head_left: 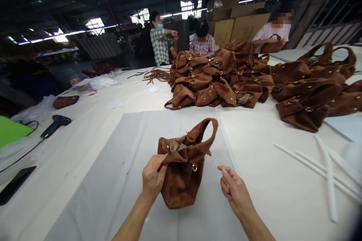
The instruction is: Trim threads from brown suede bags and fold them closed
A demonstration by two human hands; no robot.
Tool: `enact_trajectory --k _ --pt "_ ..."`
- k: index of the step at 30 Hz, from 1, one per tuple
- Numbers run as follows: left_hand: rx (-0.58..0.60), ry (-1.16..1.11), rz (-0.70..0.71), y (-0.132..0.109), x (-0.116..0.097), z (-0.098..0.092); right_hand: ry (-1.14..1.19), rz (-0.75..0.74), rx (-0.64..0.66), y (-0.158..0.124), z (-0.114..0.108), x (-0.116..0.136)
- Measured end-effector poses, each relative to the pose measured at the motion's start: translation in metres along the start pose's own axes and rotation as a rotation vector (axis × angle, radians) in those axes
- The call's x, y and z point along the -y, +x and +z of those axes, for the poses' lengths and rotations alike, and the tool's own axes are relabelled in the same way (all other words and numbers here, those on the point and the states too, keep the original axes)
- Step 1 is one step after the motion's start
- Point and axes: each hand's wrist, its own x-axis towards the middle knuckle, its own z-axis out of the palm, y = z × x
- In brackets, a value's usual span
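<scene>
A brown suede bag [185, 169] with a loop handle and metal studs stands upright on a grey sheet [130, 147] in front of me. My left hand [153, 176] grips the bag's left side near its crumpled top. To the right of the bag, a short gap away, my right hand [235, 190] hovers with loosely curled fingers and holds nothing. A tan lining shows at the bag's mouth.
A heap of the same brown bags [217, 79] lies further back, with more bags [313, 86] at the right. White rods [329, 173] lie at the right. A black hair dryer [55, 124] and a phone [15, 184] lie at the left. Three people work at the far side.
</scene>
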Motion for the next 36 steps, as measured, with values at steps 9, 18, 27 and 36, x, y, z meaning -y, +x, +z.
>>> enact_trajectory --k 9,18,27,36 --pt "0.128 -0.747 -0.813 -0.047 0.003 0.035 0.038 -0.033 0.066 0.012 -0.001 0.004" --pt "0.005 0.056 -0.465 -0.075 -0.024 0.045 -0.455 -0.238 0.028 0.014 0.019 -0.041" --pt "0.199 -0.187 -0.605 -0.009 -0.042 0.063 -0.477 -0.283 0.112 0.007 0.024 -0.027" --pt "0.2 -0.538 -0.939 -0.007 -0.037 0.06 -0.375 -0.295 0.14 0.004 0.044 -0.014"
